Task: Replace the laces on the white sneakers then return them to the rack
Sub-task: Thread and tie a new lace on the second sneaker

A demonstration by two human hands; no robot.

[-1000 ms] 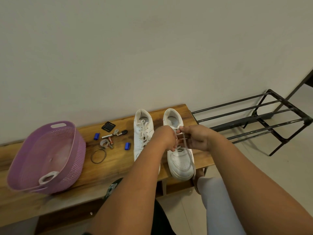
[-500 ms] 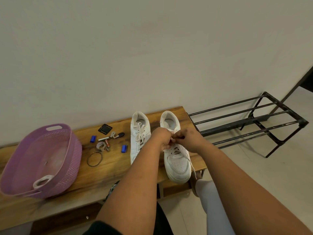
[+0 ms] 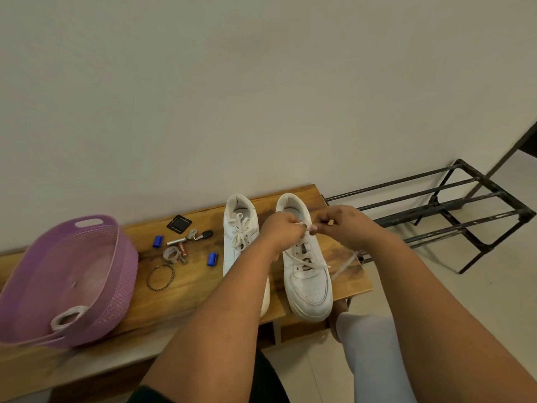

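Two white sneakers stand side by side on a wooden bench (image 3: 180,289), heels toward the wall. The left hand (image 3: 280,231) and right hand (image 3: 347,228) meet above the collar of the right sneaker (image 3: 308,274), and both pinch a white lace (image 3: 302,225) drawn taut between them; the fingers are curled in tight, and the knuckles hide exactly how the fingertips close on it. Lower down the lace crosses the eyelets, and one loose end trails off the shoe's outer side, faint against the wood. The left sneaker (image 3: 239,242) is laced, though the left forearm covers most of its toe. A black metal rack (image 3: 453,216) stands on the floor just right of the bench, its near side blocked by the right arm. At the left sits a purple basket (image 3: 116,274), cut off by the frame edge, with a pale coiled strip in it that may be another lace. Between basket and shoes lie small items: two blue pieces, a battery, a key, a bangle, a black square, too small to identify further.
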